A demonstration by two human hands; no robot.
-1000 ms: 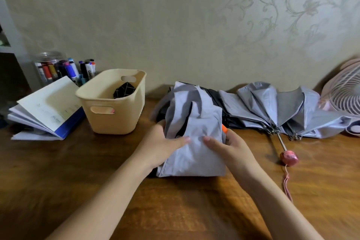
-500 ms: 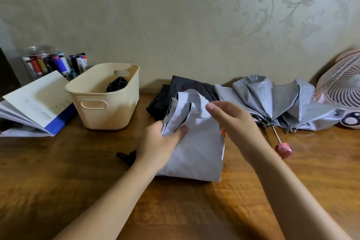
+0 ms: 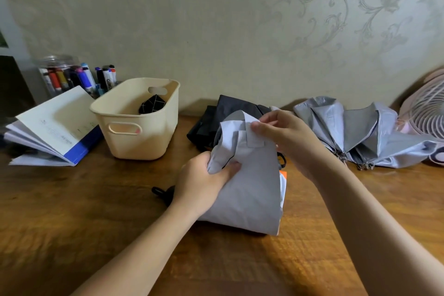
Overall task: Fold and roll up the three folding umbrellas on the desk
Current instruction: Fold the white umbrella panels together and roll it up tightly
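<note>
Brown wood table (image 3: pixel 72 235) fills the bottom of the view, and two bare arms reach in from the near edge. Between the hands lies the pale gray umbrella (image 3: pixel 252 194). Its cloth bundle runs long from near to far, with the wide end by the person and the bunched end pointing at the wall. The left hand (image 3: pixel 204 182) grips the folds, thumb on top. The right hand (image 3: pixel 286 137), a bit farther and higher, pinches the top fold. Just behind the hands lies a black umbrella (image 3: pixel 230 108). Right of the right hand a silver umbrella (image 3: pixel 360 132) lies half open. Left of the left hand stands a cream basket (image 3: pixel 141 142).
</note>
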